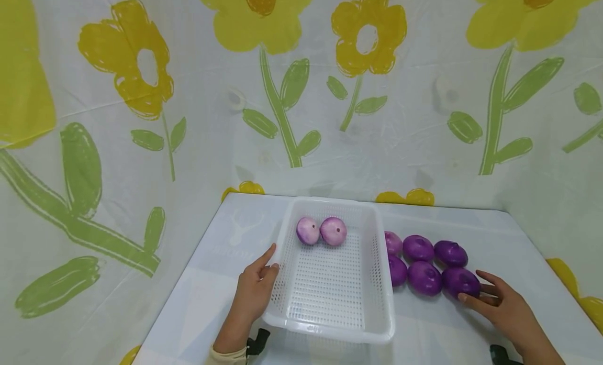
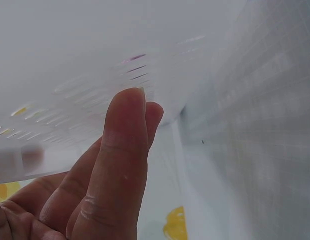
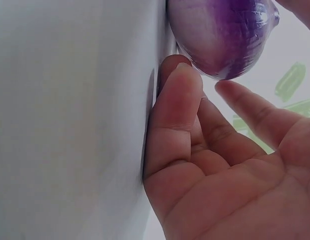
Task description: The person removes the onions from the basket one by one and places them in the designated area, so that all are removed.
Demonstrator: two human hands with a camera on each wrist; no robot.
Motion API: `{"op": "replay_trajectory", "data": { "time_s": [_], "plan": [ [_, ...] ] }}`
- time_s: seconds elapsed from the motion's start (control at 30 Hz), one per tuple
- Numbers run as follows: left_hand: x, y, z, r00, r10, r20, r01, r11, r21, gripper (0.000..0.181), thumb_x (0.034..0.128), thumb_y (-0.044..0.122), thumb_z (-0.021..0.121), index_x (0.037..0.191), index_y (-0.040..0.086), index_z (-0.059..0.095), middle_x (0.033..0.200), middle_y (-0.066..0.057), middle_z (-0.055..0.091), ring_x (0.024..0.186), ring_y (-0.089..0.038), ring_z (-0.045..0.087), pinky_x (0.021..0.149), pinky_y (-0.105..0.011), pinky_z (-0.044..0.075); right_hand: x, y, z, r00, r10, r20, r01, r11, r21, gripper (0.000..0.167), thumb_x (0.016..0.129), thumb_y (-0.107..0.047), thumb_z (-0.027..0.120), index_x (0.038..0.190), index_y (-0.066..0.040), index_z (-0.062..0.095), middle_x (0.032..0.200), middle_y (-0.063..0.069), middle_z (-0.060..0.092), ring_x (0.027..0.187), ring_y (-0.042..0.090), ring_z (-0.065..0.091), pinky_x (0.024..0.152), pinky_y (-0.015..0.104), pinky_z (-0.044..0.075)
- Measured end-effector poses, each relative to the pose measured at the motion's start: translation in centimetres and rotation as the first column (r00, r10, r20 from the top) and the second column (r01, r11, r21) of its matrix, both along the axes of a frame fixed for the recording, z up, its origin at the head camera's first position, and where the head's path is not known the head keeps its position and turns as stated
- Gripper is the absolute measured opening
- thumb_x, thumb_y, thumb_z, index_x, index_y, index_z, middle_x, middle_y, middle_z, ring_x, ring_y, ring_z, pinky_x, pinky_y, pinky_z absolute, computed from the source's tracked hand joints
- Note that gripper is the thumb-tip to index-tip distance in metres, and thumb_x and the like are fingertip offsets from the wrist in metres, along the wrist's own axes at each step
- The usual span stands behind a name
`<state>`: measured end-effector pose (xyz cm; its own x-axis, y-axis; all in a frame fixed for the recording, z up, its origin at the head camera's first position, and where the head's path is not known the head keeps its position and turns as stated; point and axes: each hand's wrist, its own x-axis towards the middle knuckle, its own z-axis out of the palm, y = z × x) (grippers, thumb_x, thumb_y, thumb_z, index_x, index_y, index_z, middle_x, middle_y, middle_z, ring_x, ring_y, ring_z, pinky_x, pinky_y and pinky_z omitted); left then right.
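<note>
My left hand [image 1: 256,289] rests against the left side of the white perforated basket [image 1: 331,331], its index finger extended along the rim. In the left wrist view its fingers [image 2: 122,145] lie loosely beside the basket's pale wall. Two pale purple onions [image 1: 333,231] sit side by side at the basket's far end. My right hand [image 1: 511,305] is at the nearest right purple onion [image 1: 459,282], thumb at its front and index finger behind. In the right wrist view that onion [image 3: 225,35] lies between thumb and fingers; the lower fingers are loosely bent by the table.
Several more purple onions [image 1: 425,278] stand in two rows right of the basket, the leftmost partly hidden by its wall. Everything is on a white table [image 1: 226,239]. A flower-printed curtain [image 1: 400,145] rises behind it and at both sides.
</note>
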<state>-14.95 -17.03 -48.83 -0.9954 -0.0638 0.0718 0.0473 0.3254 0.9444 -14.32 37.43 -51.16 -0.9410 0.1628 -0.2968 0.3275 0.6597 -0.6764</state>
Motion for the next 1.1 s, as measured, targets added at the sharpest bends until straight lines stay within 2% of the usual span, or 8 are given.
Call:
{"op": "replay_trajectory", "data": {
  "time_s": [0.23, 0.5, 0.63, 0.7, 0.83, 0.97, 1.03, 1.1],
  "plan": [
    [0.0, 0.0, -0.1, 1.000, 0.002, 0.011, -0.002, 1.000, 0.005, 0.051, 0.1091, 0.024, 0.058, 0.159, 0.024, 0.050, 0.122, -0.017, 0.074, 0.092, -0.026, 0.073, 0.072, -0.041, 0.062, 0.0, 0.5, 0.0, 0.999, -0.037, 0.024, 0.038, 0.999, -0.028, 0.128, 0.088, -0.079, 0.065, 0.166, 0.004, 0.008, 0.156, 0.044, 0.031, 0.131, 0.057, 0.051, 0.086, 0.050, 0.061],
    [0.1, -0.1, -0.1, 1.000, -0.002, -0.004, 0.002, 1.000, -0.004, 0.051, 0.1087, 0.024, 0.059, 0.159, 0.023, 0.051, 0.126, -0.018, 0.073, 0.097, -0.026, 0.073, 0.075, -0.042, 0.063, 0.0, 1.7, 0.4, 0.998, -0.026, 0.057, 0.030, 0.997, -0.070, 0.124, 0.092, -0.075, 0.064, 0.166, 0.004, 0.005, 0.159, 0.041, 0.031, 0.116, 0.043, 0.068, 0.083, 0.050, 0.061],
    [0.0, -0.1, 0.1, 1.000, -0.011, -0.010, 0.011, 1.000, -0.001, 0.051, 0.1086, 0.025, 0.059, 0.159, 0.023, 0.051, 0.127, -0.018, 0.072, 0.097, -0.026, 0.073, 0.075, -0.043, 0.063, -0.1, 1.8, 1.3, 0.999, -0.037, 0.002, 0.037, 0.998, 0.050, 0.121, 0.092, -0.076, 0.063, 0.165, 0.007, 0.013, 0.156, 0.040, 0.035, 0.123, 0.054, 0.059, 0.081, 0.053, 0.060],
    [-0.1, 0.0, 0.1, 1.000, -0.014, -0.012, 0.014, 1.000, -0.002, 0.051, 0.1087, 0.025, 0.059, 0.159, 0.023, 0.050, 0.127, -0.019, 0.072, 0.096, -0.026, 0.073, 0.074, -0.043, 0.063, -0.5, 1.7, 2.1, 0.996, -0.044, -0.079, 0.056, 0.987, 0.153, 0.116, 0.093, -0.074, 0.063, 0.162, 0.008, 0.021, 0.153, 0.040, 0.040, 0.125, 0.059, 0.053, 0.079, 0.057, 0.058],
    [-0.2, 0.0, 0.2, 1.000, -0.005, -0.015, 0.004, 1.000, -0.015, 0.051, 0.1087, 0.027, 0.059, 0.159, 0.023, 0.051, 0.129, -0.019, 0.071, 0.099, -0.026, 0.073, 0.075, -0.043, 0.063, -2.0, 1.6, 4.5, 0.970, -0.002, -0.243, 0.073, 0.956, 0.284, 0.102, 0.095, -0.067, 0.067, 0.156, 0.010, 0.036, 0.144, 0.040, 0.050, 0.117, 0.059, 0.055, 0.075, 0.062, 0.056],
    [-0.1, 0.0, 0.2, 1.000, -0.002, -0.006, 0.002, 1.000, -0.023, 0.051, 0.1088, 0.028, 0.059, 0.159, 0.024, 0.050, 0.129, -0.018, 0.071, 0.100, -0.025, 0.071, 0.076, -0.042, 0.062, -4.0, 0.8, 7.1, 0.931, 0.176, -0.320, -0.073, 0.948, 0.308, 0.089, 0.095, -0.058, 0.073, 0.153, 0.004, 0.045, 0.142, 0.035, 0.055, 0.117, 0.055, 0.058, 0.074, 0.056, 0.059],
    [0.0, 0.0, 0.2, 1.000, -0.003, -0.004, 0.003, 1.000, -0.026, 0.051, 0.1088, 0.027, 0.059, 0.159, 0.024, 0.051, 0.130, -0.018, 0.071, 0.102, -0.025, 0.071, 0.076, -0.042, 0.062, -5.2, -0.2, 8.6, 0.894, 0.278, -0.351, -0.168, 0.935, 0.313, 0.083, 0.094, -0.054, 0.077, 0.152, -0.001, 0.050, 0.141, 0.029, 0.060, 0.116, 0.051, 0.061, 0.075, 0.046, 0.060],
    [0.0, 0.0, 0.2, 1.000, -0.003, -0.012, 0.002, 1.000, -0.029, 0.051, 0.1089, 0.026, 0.059, 0.159, 0.024, 0.051, 0.132, -0.019, 0.070, 0.104, -0.025, 0.071, 0.077, -0.042, 0.062, -6.6, -1.8, 10.0, 0.843, 0.371, -0.389, -0.249, 0.911, 0.329, 0.076, 0.092, -0.050, 0.082, 0.148, -0.007, 0.056, 0.136, 0.021, 0.065, 0.114, 0.045, 0.065, 0.076, 0.035, 0.059]
  ]
}}
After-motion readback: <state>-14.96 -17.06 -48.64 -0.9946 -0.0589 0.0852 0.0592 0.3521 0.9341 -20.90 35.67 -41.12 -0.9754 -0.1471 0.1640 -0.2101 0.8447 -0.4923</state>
